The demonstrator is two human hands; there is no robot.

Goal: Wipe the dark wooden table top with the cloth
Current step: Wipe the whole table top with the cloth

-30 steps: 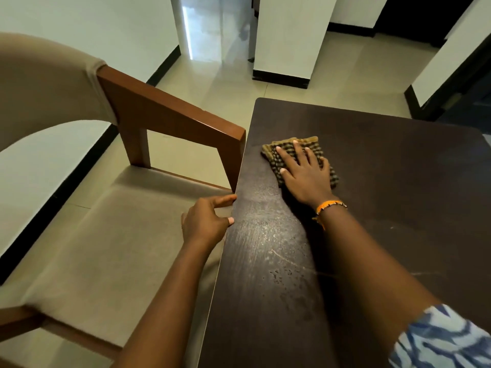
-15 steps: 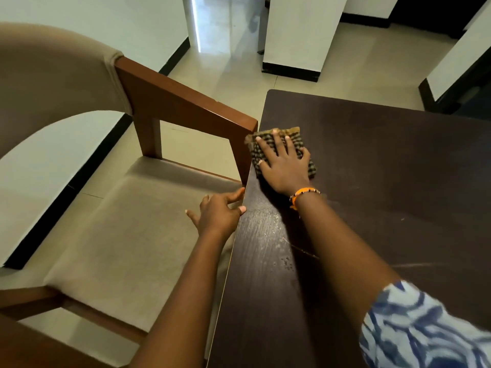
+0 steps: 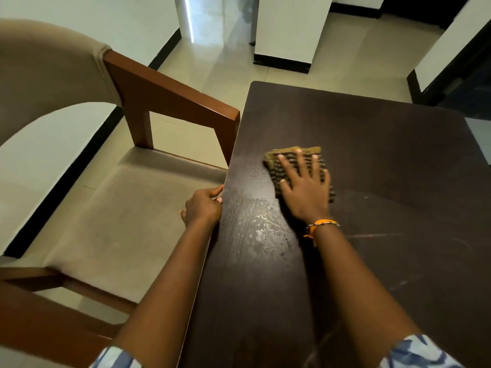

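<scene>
Dark wood is being shown across most of the picture: the table top (image 3: pixel 372 181) is being seen from above, and it is reaching from the bottom edge up toward the pale floor (image 3: pixel 345 62). Thin scratch lines are being seen on its right part. A patch of wet drops (image 3: pixel 263 229) is being lit up on the wood near the left edge, close to the person.

Just beside the table, on the left, a chair (image 3: pixel 127 221) is being seen, with a brown wooden arm (image 3: pixel 175 99) and a soft tan seat. The front end of that arm is being kept very near the table's left edge; it cannot be told if they are touching.

White walls with black strips at the bottom are being seen at the back.

A blue and white sleeve (image 3: pixel 419 353) is being worn on the right arm, and an orange band (image 3: pixel 320 224) is being worn on the right wrist.

The right hand (image 3: pixel 305 189) is being laid flat on the cloth (image 3: pixel 295 158), with its fingers spread out straight and pressing down. The cloth, brown with dark checks, is being held down on the table top, a little way in from the left edge, past the wet patch.

The left hand (image 3: pixel 203 208) is being curled at the table's left edge, with the thumb and first finger being held against the wood there.
</scene>
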